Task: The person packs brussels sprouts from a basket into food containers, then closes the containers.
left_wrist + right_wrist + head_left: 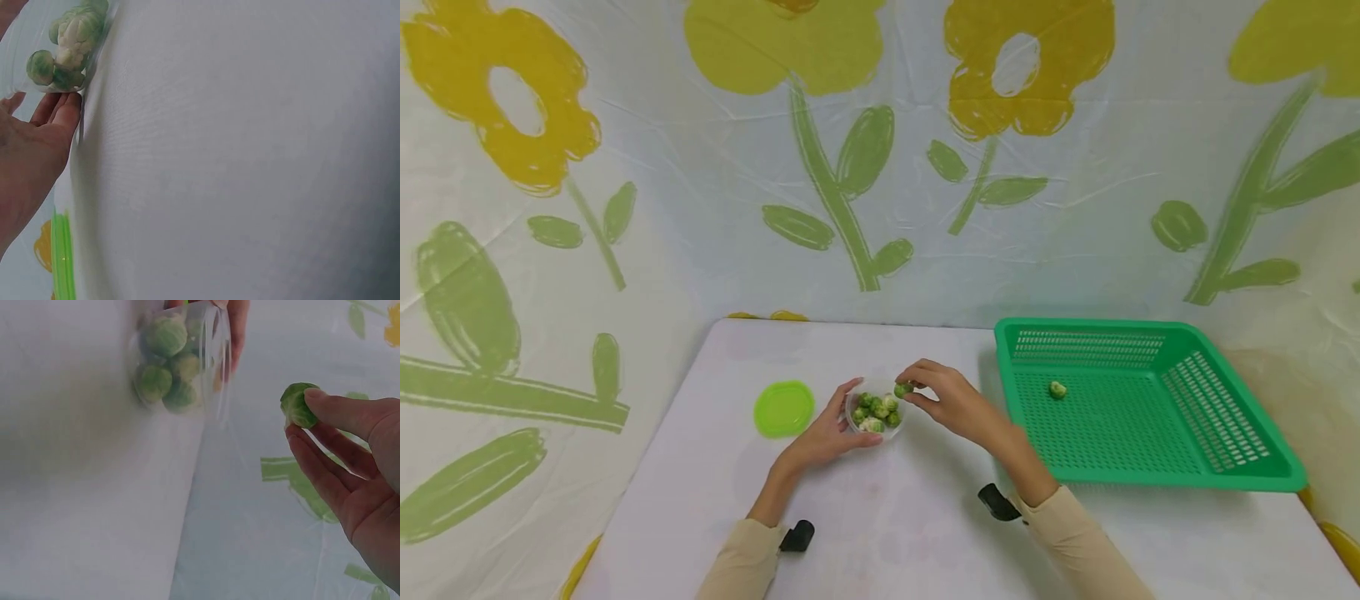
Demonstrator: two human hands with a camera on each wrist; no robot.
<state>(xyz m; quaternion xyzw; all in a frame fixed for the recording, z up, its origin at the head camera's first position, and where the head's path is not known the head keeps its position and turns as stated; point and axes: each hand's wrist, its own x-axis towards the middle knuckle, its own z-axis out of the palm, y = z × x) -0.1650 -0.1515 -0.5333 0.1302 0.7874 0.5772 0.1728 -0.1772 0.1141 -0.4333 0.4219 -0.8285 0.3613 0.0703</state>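
A clear plastic container (pixel 209 359) holding several Brussels sprouts (pixel 872 408) stands on the white table. My left hand (pixel 825 433) grips its left side, thumb at the near edge and fingers round the far side; in the left wrist view the fingers (pixel 59 112) lie against the container's wall. Between thumb and fingertips, my right hand (pixel 951 402) pinches one Brussels sprout (pixel 300 405), held up near the container's right rim and apart from the sprouts inside.
To the right sits a large green plastic basket (pixel 1150 479) with slotted walls, one Brussels sprout (pixel 1057 390) lying on its floor. A bright green lid (pixel 784 408) lies flat on the table left of the container. A flower-printed cloth (pixel 715 183) hangs behind the table.
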